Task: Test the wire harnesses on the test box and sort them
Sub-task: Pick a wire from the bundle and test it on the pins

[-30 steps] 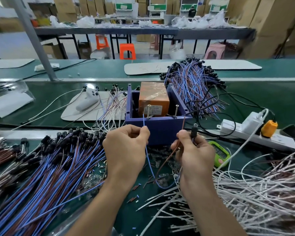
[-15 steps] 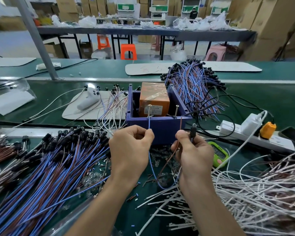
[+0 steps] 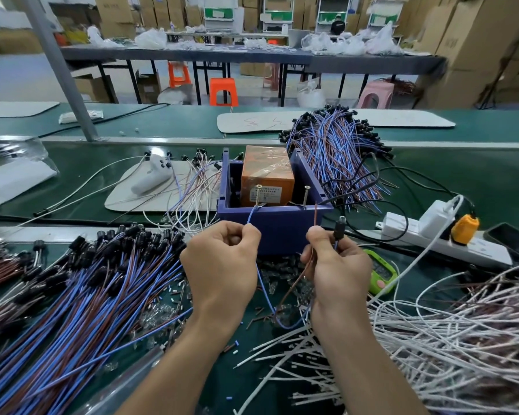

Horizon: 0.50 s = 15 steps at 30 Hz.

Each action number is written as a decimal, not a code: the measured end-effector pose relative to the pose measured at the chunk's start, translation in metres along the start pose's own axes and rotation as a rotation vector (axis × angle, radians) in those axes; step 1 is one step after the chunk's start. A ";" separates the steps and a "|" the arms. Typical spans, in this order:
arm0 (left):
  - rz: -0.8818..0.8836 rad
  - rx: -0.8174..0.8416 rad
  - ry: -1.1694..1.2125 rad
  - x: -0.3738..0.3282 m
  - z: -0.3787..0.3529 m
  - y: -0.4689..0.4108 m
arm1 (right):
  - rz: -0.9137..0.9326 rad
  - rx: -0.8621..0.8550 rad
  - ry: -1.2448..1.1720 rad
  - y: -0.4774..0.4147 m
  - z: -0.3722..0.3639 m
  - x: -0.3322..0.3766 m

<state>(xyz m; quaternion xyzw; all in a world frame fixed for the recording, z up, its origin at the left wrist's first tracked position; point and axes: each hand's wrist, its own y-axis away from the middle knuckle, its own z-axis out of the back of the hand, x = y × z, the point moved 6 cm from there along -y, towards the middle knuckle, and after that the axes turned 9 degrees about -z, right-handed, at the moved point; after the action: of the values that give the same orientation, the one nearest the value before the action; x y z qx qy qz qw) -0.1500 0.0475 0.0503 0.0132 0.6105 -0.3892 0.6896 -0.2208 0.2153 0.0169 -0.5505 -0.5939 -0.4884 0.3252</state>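
Green counter (image 3: pixel 477 181) lies beneath both grips, with cartons (image 3: pixel 477 40) stacked in the room beyond. Just ahead of them the test box (image 3: pixel 270 226) holds an orange block (image 3: pixel 265 178). The left grip (image 3: pixel 222 265) pinches the harness's blue wire (image 3: pixel 253 214), which reaches a screw (image 3: pixel 258 196) on the box. The right grip (image 3: pixel 339 271) pinches its brown wire (image 3: pixel 315 217).

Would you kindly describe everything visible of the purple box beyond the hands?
The purple box is an open-topped plastic-looking tub standing upright on the green bench. An orange wrapped block with a label sits inside. Two screws stand up from its near rim; the blue wire pinched by the left hand reaches the left screw.
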 end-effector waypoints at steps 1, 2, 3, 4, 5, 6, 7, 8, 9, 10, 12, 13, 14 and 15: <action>0.011 -0.005 -0.007 0.001 0.000 -0.001 | 0.001 0.001 0.001 0.000 0.000 0.000; 0.021 -0.007 -0.011 0.002 0.000 -0.001 | 0.000 0.003 0.000 -0.001 0.000 0.000; 0.027 -0.004 -0.011 0.004 0.000 -0.002 | 0.000 0.004 -0.001 -0.001 0.000 -0.001; 0.027 0.002 -0.011 0.004 0.000 -0.002 | 0.001 0.006 0.000 -0.001 0.000 -0.001; 0.024 0.009 -0.010 0.004 0.000 -0.002 | 0.003 0.007 0.002 -0.002 0.000 -0.001; 0.021 0.014 -0.010 0.004 0.000 -0.002 | 0.005 0.009 0.005 -0.002 0.000 -0.001; 0.021 0.016 -0.011 0.004 0.000 -0.002 | 0.007 0.011 0.008 -0.002 0.000 -0.001; 0.024 0.018 -0.009 0.004 0.000 -0.002 | 0.007 0.012 0.009 -0.002 -0.001 -0.001; 0.027 0.020 -0.003 0.004 0.000 -0.002 | 0.005 0.013 0.011 -0.002 -0.001 -0.001; 0.029 0.022 0.001 0.004 -0.001 -0.002 | 0.002 0.016 0.015 -0.003 -0.002 -0.001; 0.028 0.025 0.001 0.004 -0.001 -0.002 | -0.004 0.026 0.020 -0.003 -0.004 -0.001; 0.026 0.026 0.000 0.004 -0.001 -0.002 | -0.008 0.030 0.020 -0.003 -0.004 -0.001; 0.024 0.025 -0.002 0.003 0.000 -0.002 | -0.012 0.032 0.020 -0.003 -0.005 -0.001; 0.023 0.023 -0.004 0.003 0.000 -0.001 | -0.015 0.034 0.020 -0.004 -0.005 0.000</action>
<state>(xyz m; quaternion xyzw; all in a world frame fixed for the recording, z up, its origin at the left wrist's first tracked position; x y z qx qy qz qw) -0.1508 0.0450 0.0483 0.0273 0.6044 -0.3883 0.6951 -0.2249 0.2109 0.0173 -0.5355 -0.6029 -0.4862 0.3368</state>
